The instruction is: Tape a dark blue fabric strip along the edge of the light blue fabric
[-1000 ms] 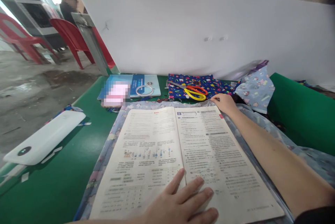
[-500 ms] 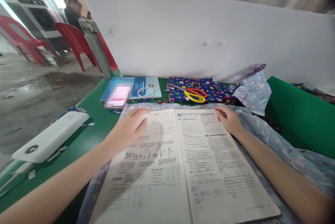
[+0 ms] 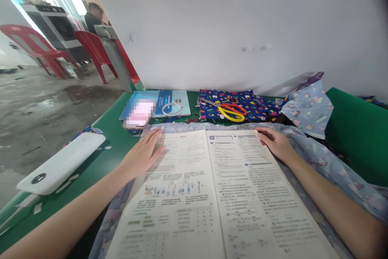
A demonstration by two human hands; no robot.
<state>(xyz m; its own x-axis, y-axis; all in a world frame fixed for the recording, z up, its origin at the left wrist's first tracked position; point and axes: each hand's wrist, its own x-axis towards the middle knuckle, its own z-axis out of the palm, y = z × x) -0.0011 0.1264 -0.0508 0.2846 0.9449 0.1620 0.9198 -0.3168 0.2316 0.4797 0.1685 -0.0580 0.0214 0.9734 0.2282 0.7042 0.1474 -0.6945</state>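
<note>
Book [image 3: 212, 194] location?
- We have it lying open on the light printed cloth [image 3: 333, 170], on the green counter [image 3: 106, 133].
- Hands?
- Left hand [image 3: 142, 156] lies flat, unclenched, on the upper left page. Right hand [image 3: 277, 144] rests loosely spread at the upper right corner. Neither grips.
- Step?
- We judge: pressing 2 pages flat. Any shift calls for even palm pressure, clear of the scissors [image 3: 232, 111].

Between my left hand [image 3: 142, 156] and right hand [image 3: 277, 144] I see the book [image 3: 212, 194]: cream pages, black print, small coloured figures. Beneath it, pale blue cartoon-print cloth [image 3: 330, 170] on a green table [image 3: 117, 137]. Just beyond my right hand, dark blue cloth [image 3: 257, 103] with bright multicoloured motifs and scissors [image 3: 232, 110] with yellow and orange handles
</note>
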